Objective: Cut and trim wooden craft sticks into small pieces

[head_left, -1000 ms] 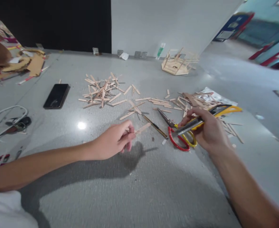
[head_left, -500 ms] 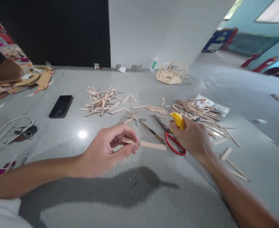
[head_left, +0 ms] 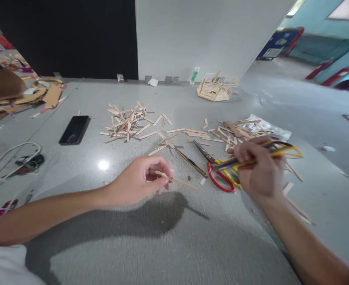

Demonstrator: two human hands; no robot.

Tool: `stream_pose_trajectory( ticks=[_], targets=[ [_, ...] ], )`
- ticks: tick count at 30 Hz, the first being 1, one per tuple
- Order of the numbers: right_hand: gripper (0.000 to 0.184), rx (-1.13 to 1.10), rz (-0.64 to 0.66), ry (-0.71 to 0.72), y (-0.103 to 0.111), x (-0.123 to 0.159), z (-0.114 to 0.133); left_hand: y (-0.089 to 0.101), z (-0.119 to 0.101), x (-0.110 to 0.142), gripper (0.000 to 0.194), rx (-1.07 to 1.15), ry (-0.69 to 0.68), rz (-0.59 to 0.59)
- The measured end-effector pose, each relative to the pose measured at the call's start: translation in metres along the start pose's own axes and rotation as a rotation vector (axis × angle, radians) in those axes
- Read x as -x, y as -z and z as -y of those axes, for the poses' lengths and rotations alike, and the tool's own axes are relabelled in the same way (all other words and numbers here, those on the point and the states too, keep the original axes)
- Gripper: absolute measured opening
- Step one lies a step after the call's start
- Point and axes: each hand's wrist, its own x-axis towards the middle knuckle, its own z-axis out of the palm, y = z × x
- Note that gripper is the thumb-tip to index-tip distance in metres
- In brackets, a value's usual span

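A thin wooden craft stick (head_left: 184,183) is pinched between the thumb and fingers of my left hand (head_left: 141,178), held above the table with its right end smeared by motion. My right hand (head_left: 260,170) is closed around a yellow and dark-grey hand tool (head_left: 284,149). The tool's dark narrow end points left; blur hides its exact kind. Just below that end lies a pair of scissors (head_left: 222,180) with one red and one yellow handle, blades toward the upper left. A slim brass-and-black tool (head_left: 192,163) rests between my hands.
Loose craft sticks lie in a left pile (head_left: 128,122) and a right pile (head_left: 236,132) beside a plastic packet (head_left: 269,126). A stick-built frame (head_left: 217,89) and a glue tube (head_left: 194,75) stand at the back. A phone (head_left: 75,130) and cables (head_left: 28,158) lie left.
My right hand has moved right and turned, lifting the yellow tool away from the scissors. The stick in my left hand has tilted slightly.
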Motion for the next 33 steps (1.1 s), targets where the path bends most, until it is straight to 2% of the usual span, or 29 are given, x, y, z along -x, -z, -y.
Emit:
stream_pose_trajectory(
  ticks=[2,5,8,13,17,24,33],
  targets=[
    [0.031,-0.24,-0.012,-0.071,-0.009,0.01,0.003,0.006,0.017,-0.013,0.002,-0.028,0.124,0.08],
    [0.032,-0.406,0.038,-0.162,-0.027,0.034,0.001,0.017,0.042,-0.028,0.01,-0.088,0.281,0.289],
    [0.034,-0.451,0.136,-0.157,-0.043,0.056,-0.007,0.023,0.053,-0.035,0.016,-0.078,0.303,0.326],
    [0.04,-0.481,0.338,-0.115,-0.055,0.068,-0.015,0.02,0.052,-0.037,0.019,-0.059,0.321,0.298],
    [0.038,-0.504,0.42,-0.056,-0.057,0.073,-0.014,0.014,0.054,-0.038,0.024,-0.103,0.315,0.243],
    [0.039,-0.501,0.454,-0.028,-0.061,0.079,-0.017,0.007,0.055,-0.038,0.024,-0.151,0.283,0.161],
    [0.039,-0.453,0.457,0.018,-0.062,0.08,-0.019,0.006,0.052,-0.036,0.026,-0.163,0.285,0.154]
  ],
)
